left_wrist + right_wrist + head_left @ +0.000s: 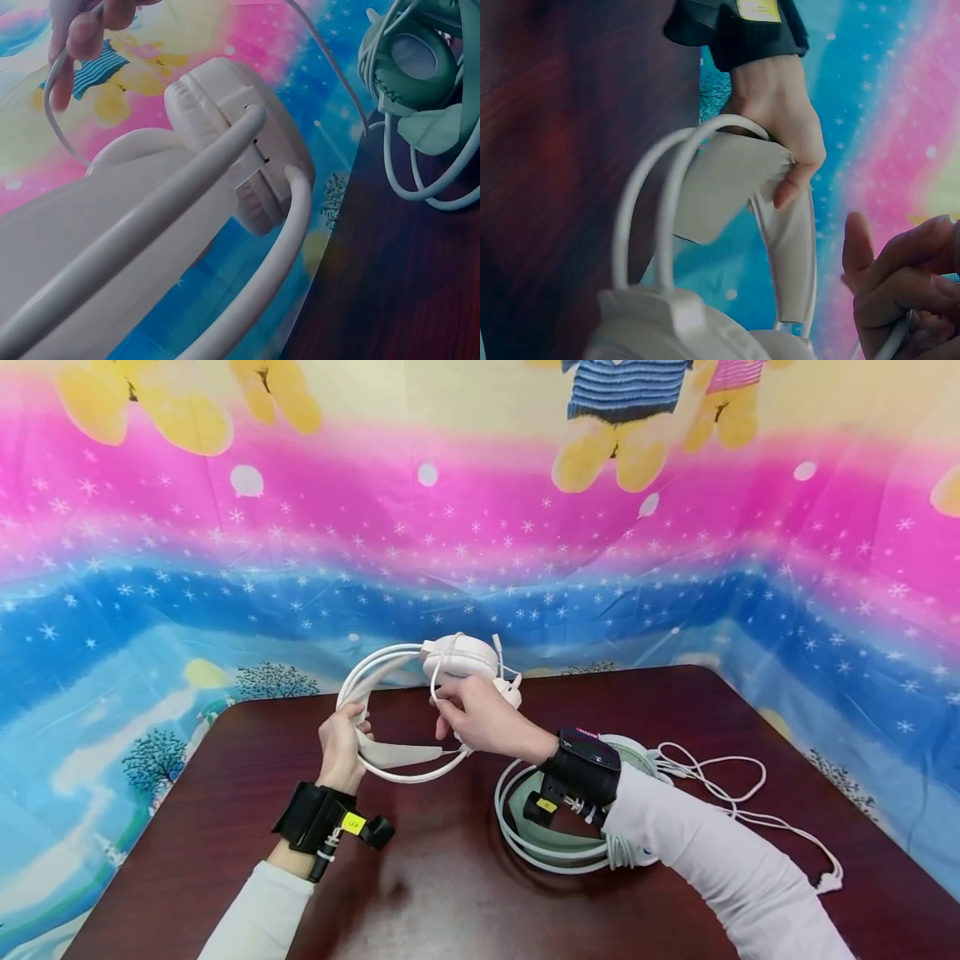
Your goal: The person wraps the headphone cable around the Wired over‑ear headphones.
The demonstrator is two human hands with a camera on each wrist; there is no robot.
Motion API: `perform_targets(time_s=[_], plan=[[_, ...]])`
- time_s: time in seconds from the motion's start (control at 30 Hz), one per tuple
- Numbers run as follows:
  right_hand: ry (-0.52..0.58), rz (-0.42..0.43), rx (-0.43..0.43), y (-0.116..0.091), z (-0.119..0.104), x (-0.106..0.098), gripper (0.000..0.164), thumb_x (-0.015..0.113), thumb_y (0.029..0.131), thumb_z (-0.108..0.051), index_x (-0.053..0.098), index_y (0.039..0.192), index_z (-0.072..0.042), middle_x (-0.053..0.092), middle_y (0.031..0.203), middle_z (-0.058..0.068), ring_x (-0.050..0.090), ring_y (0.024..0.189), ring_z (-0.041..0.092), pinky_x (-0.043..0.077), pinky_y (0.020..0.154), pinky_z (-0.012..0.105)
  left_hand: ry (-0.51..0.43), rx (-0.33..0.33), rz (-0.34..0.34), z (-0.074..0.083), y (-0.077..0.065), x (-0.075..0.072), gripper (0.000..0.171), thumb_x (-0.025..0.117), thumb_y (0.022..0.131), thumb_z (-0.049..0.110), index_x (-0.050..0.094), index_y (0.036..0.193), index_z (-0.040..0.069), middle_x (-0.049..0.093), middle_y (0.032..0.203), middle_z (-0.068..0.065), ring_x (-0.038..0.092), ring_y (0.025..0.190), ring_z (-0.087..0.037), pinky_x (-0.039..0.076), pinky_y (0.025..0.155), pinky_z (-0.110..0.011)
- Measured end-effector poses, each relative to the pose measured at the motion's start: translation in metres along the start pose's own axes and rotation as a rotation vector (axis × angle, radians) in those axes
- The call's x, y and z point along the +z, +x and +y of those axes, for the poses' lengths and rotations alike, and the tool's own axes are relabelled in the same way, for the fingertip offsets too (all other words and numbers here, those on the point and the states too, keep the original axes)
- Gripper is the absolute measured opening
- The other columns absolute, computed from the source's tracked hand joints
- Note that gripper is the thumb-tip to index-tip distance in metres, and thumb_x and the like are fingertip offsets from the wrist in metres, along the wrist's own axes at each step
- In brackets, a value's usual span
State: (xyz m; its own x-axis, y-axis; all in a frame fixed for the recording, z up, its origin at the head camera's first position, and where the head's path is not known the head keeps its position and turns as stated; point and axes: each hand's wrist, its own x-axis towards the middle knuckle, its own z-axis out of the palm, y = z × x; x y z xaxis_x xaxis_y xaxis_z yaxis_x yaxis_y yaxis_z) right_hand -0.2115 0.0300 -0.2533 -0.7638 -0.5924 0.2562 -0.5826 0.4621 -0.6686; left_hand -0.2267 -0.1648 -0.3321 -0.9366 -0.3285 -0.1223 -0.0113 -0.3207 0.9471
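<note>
White over-ear headphones [465, 653] are held up above the far part of the table. My left hand [341, 739] grips their headband at the left side, its thumb and fingers wrapped round the band in the right wrist view. Near the upper earcup, my right hand [480, 714] pinches the thin white cable [50, 112] between its thumb and fingers. Part of this cable loops over the earcup, and a bundled part shows beside the right hand. Beneath my right forearm, green headphones [551, 845] with white outer bands lie on the table, partly hidden by the forearm.
A dark red-brown table [442, 877] spans the view. The green headphones' white cable [757, 774] spreads loosely over its right side, with a plug end [828, 882] near the right edge. A printed cloth backdrop [480, 560] stands behind the table and along both sides.
</note>
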Motion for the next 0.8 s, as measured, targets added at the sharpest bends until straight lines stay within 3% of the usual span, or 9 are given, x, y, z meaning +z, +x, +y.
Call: perform_targets(time_s=[0.13,0.33,0.47,0.63,0.8], plan=[[0.032,-0.001,0.036,-0.006,0.001,0.005,0.022,0.043,0.099,-0.001,0.064,0.098,0.007,0.065,0.064,0.003,0.046,0.037,0.008,0.037,0.042,0.020,-0.063,0.015,0.032,-0.001,0.003,0.001,0.037,0.037,0.099,0.008,0.036,0.133,-0.005,0.039,0.104,-0.009,0.039,0.070,-0.011,0.034,0.063,-0.021],[0.052,-0.026,0.038,-0.013,0.003,0.014,0.025,0.038,0.100,0.001,0.058,0.112,0.011,0.068,0.074,0.007,0.054,0.041,0.014,0.043,0.050,0.021,-0.116,0.019,0.046,-0.002,0.004,0.002,0.036,0.036,0.099,0.008,0.035,0.134,-0.002,0.038,0.104,-0.009,0.037,0.072,-0.012,0.034,0.062,-0.021],[0.086,-0.030,0.040,-0.015,0.005,0.019,0.022,0.039,0.101,-0.001,0.058,0.108,0.010,0.068,0.075,0.007,0.057,0.041,0.013,0.044,0.047,0.022,-0.197,-0.002,0.046,-0.002,0.004,0.004,0.025,0.037,0.098,0.007,0.039,0.122,0.002,0.036,0.101,-0.008,0.036,0.068,-0.011,0.032,0.061,-0.021],[0.124,-0.033,0.045,-0.017,0.008,0.025,0.025,0.041,0.102,-0.007,0.058,0.088,0.004,0.067,0.067,0.003,0.056,0.039,0.013,0.044,0.041,0.025,-0.244,-0.014,0.050,-0.001,0.004,0.006,0.018,0.039,0.097,0.008,0.039,0.115,0.006,0.035,0.101,-0.007,0.036,0.066,-0.011,0.034,0.062,-0.021],[0.110,-0.058,0.014,-0.024,0.015,0.034,0.028,0.040,0.103,-0.008,0.064,0.094,0.004,0.068,0.068,0.002,0.057,0.042,0.014,0.044,0.044,0.024,-0.293,-0.044,0.047,0.001,0.005,0.007,0.023,0.038,0.096,0.007,0.039,0.119,0.004,0.038,0.104,-0.008,0.040,0.061,-0.009,0.036,0.063,-0.020]])
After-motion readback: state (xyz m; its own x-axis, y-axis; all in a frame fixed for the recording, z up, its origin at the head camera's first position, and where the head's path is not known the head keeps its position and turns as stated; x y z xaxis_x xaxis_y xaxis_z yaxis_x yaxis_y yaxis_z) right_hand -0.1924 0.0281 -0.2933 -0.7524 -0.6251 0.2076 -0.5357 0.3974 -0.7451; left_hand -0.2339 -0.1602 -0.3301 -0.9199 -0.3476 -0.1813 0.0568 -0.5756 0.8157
